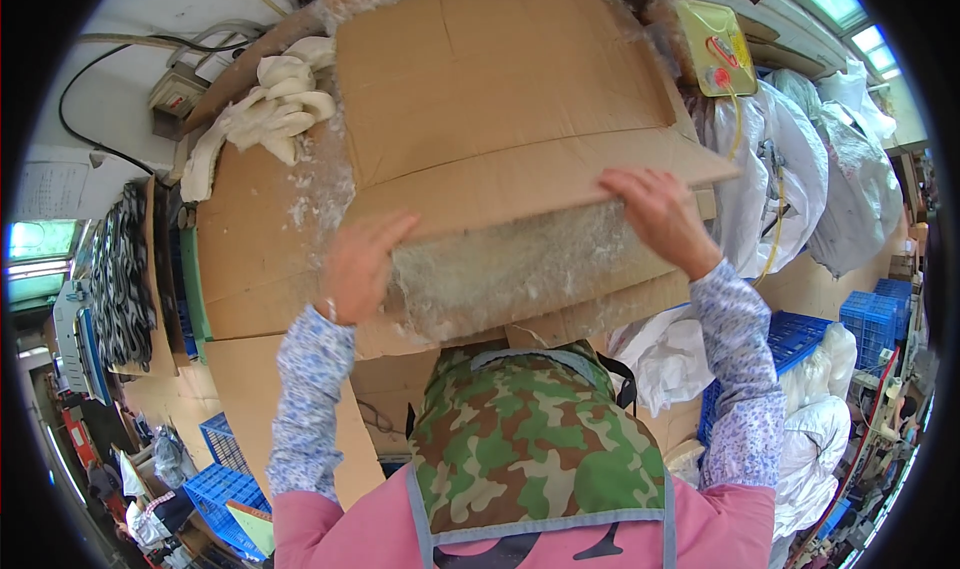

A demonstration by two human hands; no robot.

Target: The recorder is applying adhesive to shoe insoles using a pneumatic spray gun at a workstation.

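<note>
A large brown cardboard sheet (500,79) lies in front of me, creased across, with its near flap raised. My right hand (660,217) grips the near edge of that flap at its right part, fingers on top. My left hand (368,261) is at the flap's left corner, slightly blurred, with its fingertips over the edge; its thumb is hard to make out. Below the raised edge shows a worn board surface (510,269) covered with whitish fuzzy fibres. More fibre fluff clings around the sheet's left side.
White gloves (285,99) lie in a heap at the far left. A yellow metal can (715,49) with a thin hose stands at the far right. White plastic sacks (770,149) hang beside the table. Blue crates (795,339) stand at right and lower left.
</note>
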